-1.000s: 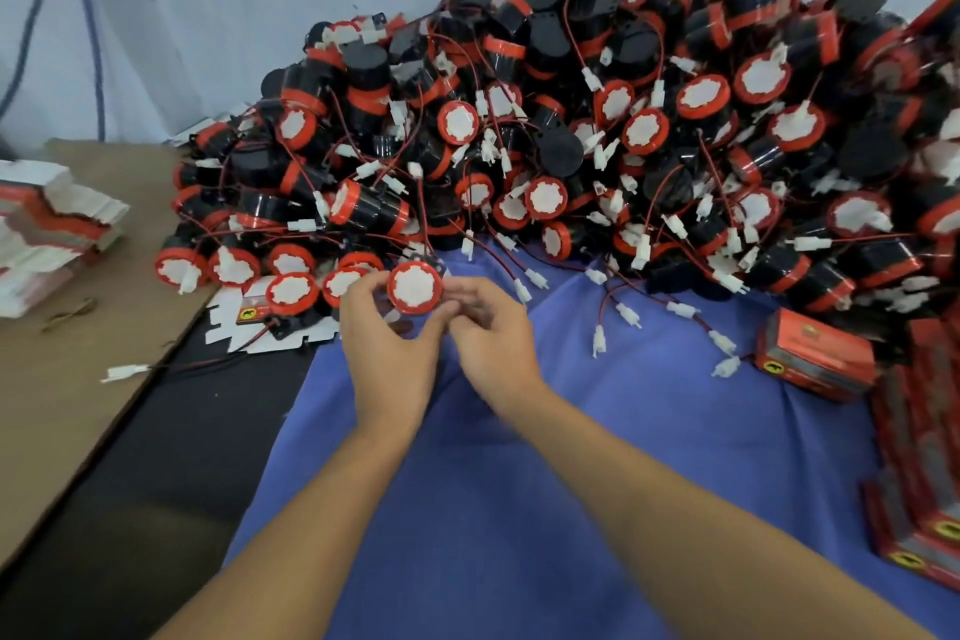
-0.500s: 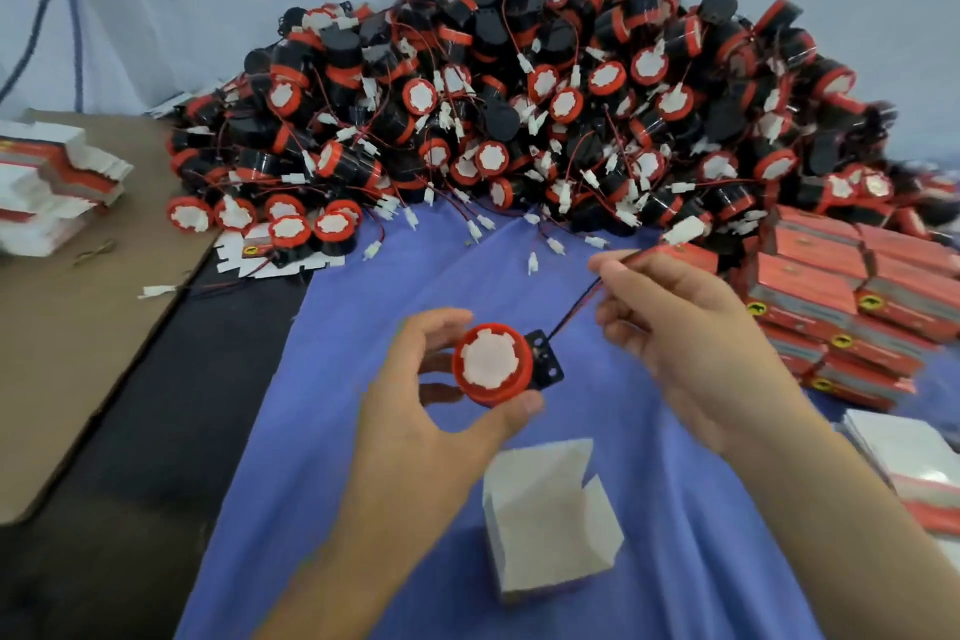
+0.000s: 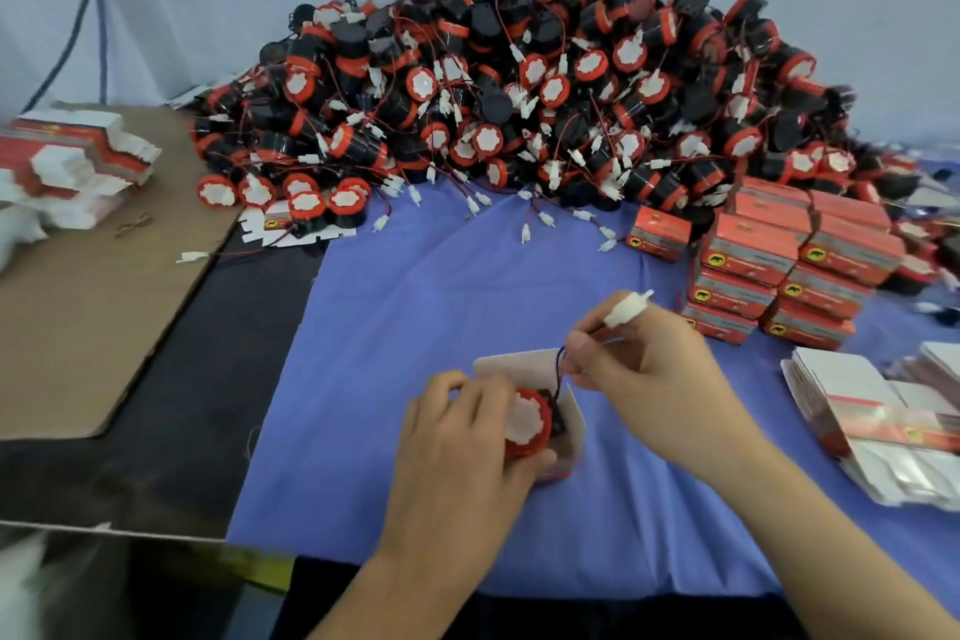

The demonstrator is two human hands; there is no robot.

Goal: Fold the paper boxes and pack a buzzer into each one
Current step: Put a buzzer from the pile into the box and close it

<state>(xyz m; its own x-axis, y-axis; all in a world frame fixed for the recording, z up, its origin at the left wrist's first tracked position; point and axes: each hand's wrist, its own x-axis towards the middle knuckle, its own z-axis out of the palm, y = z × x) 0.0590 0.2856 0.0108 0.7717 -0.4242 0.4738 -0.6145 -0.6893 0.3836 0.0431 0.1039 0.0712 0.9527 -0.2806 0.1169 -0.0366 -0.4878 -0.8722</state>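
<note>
The open room is a strip of blue cloth (image 3: 415,327) in the middle of the tabletop (image 3: 182,405). At the back it is bounded by a big pile of buzzers (image 3: 519,94), whose loose white plugs spill onto the cloth. On the right stand the stacked red packed boxes (image 3: 779,265), with flat box blanks (image 3: 857,395) nearer the front edge. On the left, a cardboard sheet (image 3: 78,327) carries more flat blanks (image 3: 72,156). The cloth's near edge runs just under the forearms.

The open paper box (image 3: 574,411) stands on the cloth between the two hands. The buzzer (image 3: 524,424) sits tilted in its mouth, red rim and white face toward the camera. The left hand (image 3: 457,442) comes in from below. Its fingers curl over the buzzer's left side and its thumb (image 3: 540,457) lies under the rim, gripping it. How deep the buzzer sits in the box cannot be told.

The right hand (image 3: 649,379) is just right of the box and above it, with the wrist angled in from the lower right. Its fingers are pinched narrow on the wire (image 3: 560,364), which runs down to the buzzer. The white connector (image 3: 626,309) sticks up past the knuckles.
</note>
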